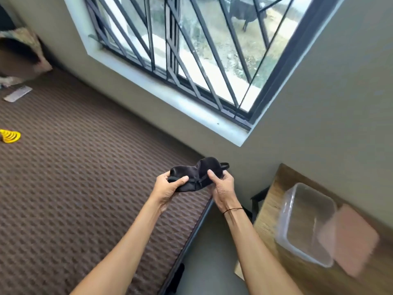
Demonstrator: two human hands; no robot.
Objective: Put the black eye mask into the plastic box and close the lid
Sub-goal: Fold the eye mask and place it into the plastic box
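Black eye mask [192, 175] held over bed [85, 177], left hand [168, 189] and right hand [223, 188] grip clamped on it, plastic box [285, 209] open on desk [274, 188], lid [350, 237] beside

The 1 head-worn view looks forward and down, tilted, close over both outstretched arms toward the window [191, 50].
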